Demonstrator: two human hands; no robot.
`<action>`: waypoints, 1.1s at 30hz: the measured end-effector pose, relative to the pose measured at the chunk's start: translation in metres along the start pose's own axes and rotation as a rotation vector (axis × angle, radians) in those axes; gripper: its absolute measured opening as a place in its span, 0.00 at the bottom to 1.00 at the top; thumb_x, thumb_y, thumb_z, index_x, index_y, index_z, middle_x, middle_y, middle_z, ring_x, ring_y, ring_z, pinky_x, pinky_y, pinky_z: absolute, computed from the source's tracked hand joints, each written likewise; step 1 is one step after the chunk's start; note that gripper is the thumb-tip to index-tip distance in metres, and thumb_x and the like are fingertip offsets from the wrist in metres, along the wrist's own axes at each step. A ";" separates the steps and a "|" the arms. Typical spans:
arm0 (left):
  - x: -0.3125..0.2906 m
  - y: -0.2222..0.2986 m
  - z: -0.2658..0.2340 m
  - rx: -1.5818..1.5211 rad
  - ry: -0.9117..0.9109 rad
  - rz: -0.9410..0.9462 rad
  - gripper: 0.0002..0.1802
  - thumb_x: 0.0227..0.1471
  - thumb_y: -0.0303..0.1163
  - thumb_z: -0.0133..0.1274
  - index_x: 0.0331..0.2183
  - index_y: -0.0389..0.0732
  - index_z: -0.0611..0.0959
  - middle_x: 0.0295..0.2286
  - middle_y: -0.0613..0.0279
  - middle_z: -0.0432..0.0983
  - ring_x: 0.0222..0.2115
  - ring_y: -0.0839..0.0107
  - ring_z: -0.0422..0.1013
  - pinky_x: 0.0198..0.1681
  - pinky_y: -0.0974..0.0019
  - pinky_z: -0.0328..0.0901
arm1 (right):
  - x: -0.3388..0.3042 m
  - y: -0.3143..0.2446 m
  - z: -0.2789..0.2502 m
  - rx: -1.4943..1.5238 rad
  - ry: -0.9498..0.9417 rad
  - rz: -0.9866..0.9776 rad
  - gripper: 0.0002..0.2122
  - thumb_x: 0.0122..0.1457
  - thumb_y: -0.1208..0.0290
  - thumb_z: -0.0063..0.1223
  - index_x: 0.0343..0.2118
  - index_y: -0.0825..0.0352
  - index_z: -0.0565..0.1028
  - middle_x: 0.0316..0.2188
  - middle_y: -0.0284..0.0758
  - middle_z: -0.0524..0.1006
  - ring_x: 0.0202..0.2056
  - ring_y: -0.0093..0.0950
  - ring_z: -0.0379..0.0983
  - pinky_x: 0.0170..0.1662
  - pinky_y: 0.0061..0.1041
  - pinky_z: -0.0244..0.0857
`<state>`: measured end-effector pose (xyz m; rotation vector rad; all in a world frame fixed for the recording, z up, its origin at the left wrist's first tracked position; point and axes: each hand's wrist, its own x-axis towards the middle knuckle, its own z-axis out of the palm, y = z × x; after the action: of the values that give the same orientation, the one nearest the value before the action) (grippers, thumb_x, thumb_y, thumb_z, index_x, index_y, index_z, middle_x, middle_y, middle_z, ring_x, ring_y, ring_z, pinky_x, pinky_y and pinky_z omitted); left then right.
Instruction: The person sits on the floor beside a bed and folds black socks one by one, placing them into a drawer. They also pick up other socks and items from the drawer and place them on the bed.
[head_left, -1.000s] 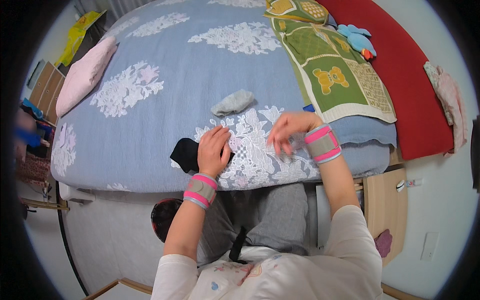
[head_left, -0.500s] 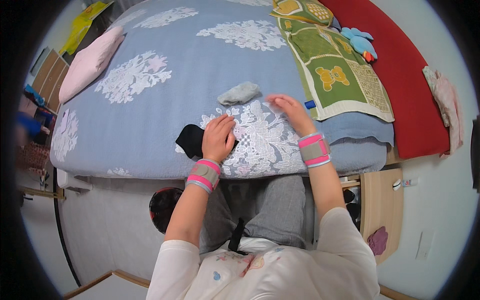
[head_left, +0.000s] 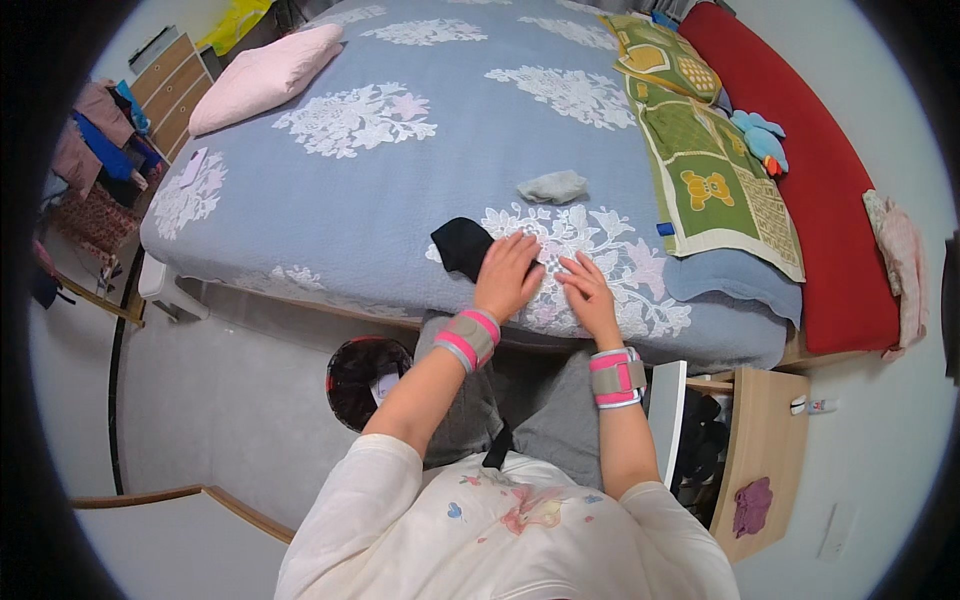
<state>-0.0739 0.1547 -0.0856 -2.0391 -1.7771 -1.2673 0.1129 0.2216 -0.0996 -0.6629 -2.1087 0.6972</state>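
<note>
A black sock lies on the blue bedspread near the front edge of the bed. My left hand rests flat over its right end, fingers stretched out and covering part of it. Just to the right, my right hand hovers over or touches the white lace flower pattern, fingers apart and nothing held. Beyond both hands sits a bunched light grey sock, touched by neither. Each wrist wears a pink and grey band.
A pink pillow lies far left, a phone near the left edge. Right are a green bear-patterned blanket, blue plush toy and red bolster. Below stand a bin and an open drawer with dark items.
My right hand has come back from beside the grey sock toward my left hand. My left hand stays on the black sock. The view has shifted.
</note>
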 end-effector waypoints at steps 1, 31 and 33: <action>-0.011 0.006 -0.005 -0.003 -0.032 0.002 0.24 0.46 0.34 0.55 0.46 0.37 0.73 0.48 0.54 0.68 0.52 0.55 0.60 0.56 0.55 0.54 | -0.002 -0.003 0.004 -0.041 -0.044 -0.032 0.10 0.54 0.75 0.50 0.38 0.65 0.77 0.39 0.33 0.78 0.45 0.27 0.71 0.54 0.29 0.57; -0.023 0.050 -0.083 -1.595 0.003 -0.962 0.12 0.57 0.32 0.46 0.42 0.38 0.72 0.38 0.61 0.75 0.36 0.71 0.72 0.38 0.68 0.68 | -0.053 -0.134 -0.018 0.849 -0.039 0.890 0.18 0.51 0.69 0.56 0.45 0.70 0.72 0.30 0.34 0.76 0.31 0.22 0.72 0.35 0.20 0.66; -0.016 0.041 -0.069 -1.553 -0.013 -0.938 0.11 0.57 0.33 0.46 0.41 0.38 0.72 0.38 0.60 0.75 0.35 0.73 0.72 0.35 0.69 0.68 | -0.056 -0.166 -0.045 0.829 0.104 1.108 0.18 0.51 0.67 0.56 0.45 0.67 0.72 0.28 0.32 0.76 0.29 0.20 0.71 0.29 0.20 0.65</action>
<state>-0.0710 0.0892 -0.0362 -1.2612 -1.9419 -3.7370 0.1441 0.0781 0.0057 -1.2891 -1.0118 1.9104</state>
